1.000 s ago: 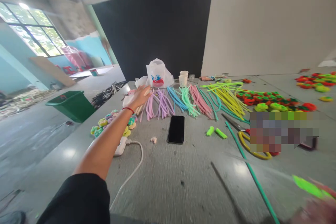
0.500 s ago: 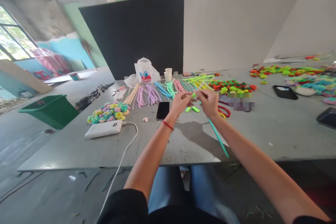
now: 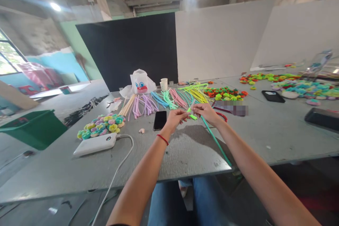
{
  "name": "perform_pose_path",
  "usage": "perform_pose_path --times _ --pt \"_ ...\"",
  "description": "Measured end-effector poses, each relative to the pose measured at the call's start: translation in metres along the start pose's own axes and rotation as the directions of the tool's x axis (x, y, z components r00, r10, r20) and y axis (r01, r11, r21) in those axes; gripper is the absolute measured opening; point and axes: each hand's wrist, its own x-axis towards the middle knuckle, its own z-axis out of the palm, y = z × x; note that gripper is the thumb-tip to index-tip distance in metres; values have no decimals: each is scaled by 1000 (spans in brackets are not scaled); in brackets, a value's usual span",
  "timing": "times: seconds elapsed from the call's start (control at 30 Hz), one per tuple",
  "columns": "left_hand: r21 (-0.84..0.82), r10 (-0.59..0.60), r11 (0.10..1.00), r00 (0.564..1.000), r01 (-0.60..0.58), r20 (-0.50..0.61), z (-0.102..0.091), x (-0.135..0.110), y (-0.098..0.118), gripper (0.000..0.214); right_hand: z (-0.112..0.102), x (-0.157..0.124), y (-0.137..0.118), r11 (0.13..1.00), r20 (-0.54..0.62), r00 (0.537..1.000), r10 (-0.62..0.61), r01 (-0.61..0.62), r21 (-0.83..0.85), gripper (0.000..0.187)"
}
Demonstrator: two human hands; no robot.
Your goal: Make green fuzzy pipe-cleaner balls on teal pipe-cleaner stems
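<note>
Over the middle of the table, my left hand (image 3: 177, 118) is closed in a pinch on a short lime-green pipe cleaner piece (image 3: 189, 109). My right hand (image 3: 206, 112) pinches at the same piece from the other side, fingertips close to the left ones. A thin pale strip (image 3: 193, 103) sticks up by the right fingertips; its kind is unclear. Just beneath the fingers shows another lime-green piece (image 3: 193, 117). A long teal pipe cleaner (image 3: 216, 142) runs from below my right hand to the table's front edge.
Bundles of coloured pipe cleaners (image 3: 145, 105) lie behind my hands. A black phone (image 3: 160, 120), a white power bank (image 3: 95, 144) with cable and pastel fluffy flowers (image 3: 102, 126) are at left. Red-green pieces (image 3: 225, 93) and a red loop (image 3: 222, 116) lie right.
The camera view has tilted up and shifted, so the table sits lower. My hands stay together around the lime-green piece, and the pale strip now leans nearer the left fingers.
</note>
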Motion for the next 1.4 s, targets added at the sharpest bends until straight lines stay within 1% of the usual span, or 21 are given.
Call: perform_pose_path --times 0.13,0.27,0.33,0.43,0.5,0.53,0.57,0.6,0.67,0.7,0.73,0.77,0.8,0.83,0.9,0.97,1.07,1.23,1.4 --pt "-85 2 996 989 11 148 -1 -2 6 32 0 -1 -1 997 30 999 -19 16 72 36" --pt "-208 -36 973 959 98 282 1 -4 10 33 -3 -3 -3 988 83 996 -37 24 153 35" --pt "-283 -46 946 929 158 367 2 -6 12 32 -3 -6 -5 983 119 992 -44 22 181 36" --pt "-373 -85 879 867 297 491 0 -9 15 25 -1 -9 -11 973 156 987 -44 7 230 35" --pt "-392 -120 842 837 371 534 -3 -9 16 21 3 -9 -13 964 139 990 -33 -5 265 33" --pt "-387 -135 839 836 382 532 -4 -8 16 21 5 -9 -14 963 108 994 -21 -9 268 33" --pt "-372 -149 851 850 370 506 -6 -6 15 22 7 -8 -14 966 58 998 -5 -11 259 33" --pt "-347 -161 874 876 341 455 -7 -5 14 24 9 -7 -14 971 4 1000 13 -14 238 34" --pt "-278 -172 926 940 256 294 -6 -1 10 25 11 -4 -12 980 -85 995 42 -25 199 37" --pt "-237 -163 949 967 208 194 -6 0 8 25 12 -3 -11 982 -110 992 54 -33 188 38" --pt "-196 -141 968 985 158 97 -4 1 6 25 13 -2 -10 981 -126 990 65 -41 188 39" --pt "-159 -107 981 994 108 17 -2 1 5 26 13 -2 -8 979 -141 987 75 -46 198 40" --pt "-127 -68 990 997 63 -35 -1 1 4 27 14 -1 -7 976 -159 984 84 -50 211 40" --pt "-101 -27 995 998 21 -62 1 0 3 28 14 -1 -5 972 -177 980 95 -53 227 39" --pt "-81 39 996 997 -44 -63 4 -1 3 28 15 -1 -3 961 -206 971 118 -60 269 37" --pt "-87 71 993 996 -75 -46 6 -2 5 27 13 0 -2 947 -203 968 145 -76 313 35" --pt "-57 105 993 993 -108 -44 7 -2 8 27 9 0 -2 924 -161 969 189 -120 363 34" --pt "49 217 975 975 -215 -55 9 -1 9 33 5 -1 -3 904 -96 966 240 -186 385 33" --pt "68 237 970 969 -232 -69 9 0 7 33 7 -2 0 908 -63 969 238 -199 368 34"
